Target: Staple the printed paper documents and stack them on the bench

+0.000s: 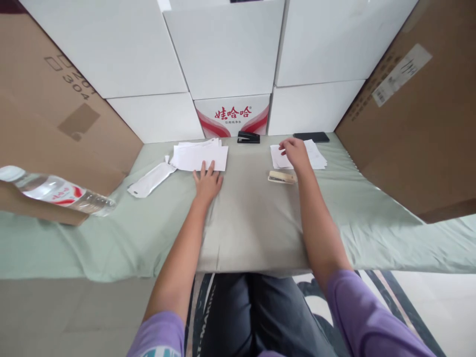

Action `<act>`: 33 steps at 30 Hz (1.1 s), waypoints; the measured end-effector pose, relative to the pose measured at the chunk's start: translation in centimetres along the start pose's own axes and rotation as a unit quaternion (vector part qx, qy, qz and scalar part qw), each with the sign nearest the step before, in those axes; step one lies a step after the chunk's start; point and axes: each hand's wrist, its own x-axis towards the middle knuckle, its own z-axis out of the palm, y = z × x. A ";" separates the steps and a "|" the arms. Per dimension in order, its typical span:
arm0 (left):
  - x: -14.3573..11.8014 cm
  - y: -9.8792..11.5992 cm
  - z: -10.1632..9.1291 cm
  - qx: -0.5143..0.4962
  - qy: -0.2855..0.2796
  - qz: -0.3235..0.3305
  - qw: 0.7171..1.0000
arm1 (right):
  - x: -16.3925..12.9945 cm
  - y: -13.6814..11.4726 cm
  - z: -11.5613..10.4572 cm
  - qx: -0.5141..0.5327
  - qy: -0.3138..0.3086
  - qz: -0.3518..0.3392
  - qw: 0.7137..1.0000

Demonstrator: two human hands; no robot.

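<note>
My left hand [208,184] lies with fingers spread, its fingertips on the near edge of a stack of white paper sheets [201,154]. Above a second, smaller pile of white papers [315,156], my right hand [295,151] is closed, its fingers curled and pointing left. Whether anything sits between those fingers is hidden. Just in front of that pile is a cream-coloured stapler [281,177], close to my right wrist. A black stapler [249,137] stands farther back, between the two paper piles.
A white plastic packet [151,178] touches the left stack. At far left a water bottle [65,192] leans in a cardboard piece. A dark flat phone-like object [311,137] lies behind the right papers. White boxes [226,49] wall the back; large brown cartons [420,114] flank the green cloth [256,223].
</note>
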 end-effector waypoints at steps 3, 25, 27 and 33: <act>0.6 -0.4 0.0 -0.049 0.060 -0.023 0.997 | -1.3 -1.6 1.9 -0.004 -0.033 -0.040 0.999; -0.5 3.0 0.0 -0.080 0.082 0.281 0.953 | -10.8 0.9 9.3 0.299 -0.202 0.264 0.895; -0.5 2.8 0.0 -0.116 0.052 0.269 0.955 | -10.9 1.1 9.7 0.303 -0.200 0.247 0.898; -1.0 3.1 0.6 -0.313 0.014 0.100 0.945 | -10.6 1.4 10.0 0.320 -0.195 0.270 0.887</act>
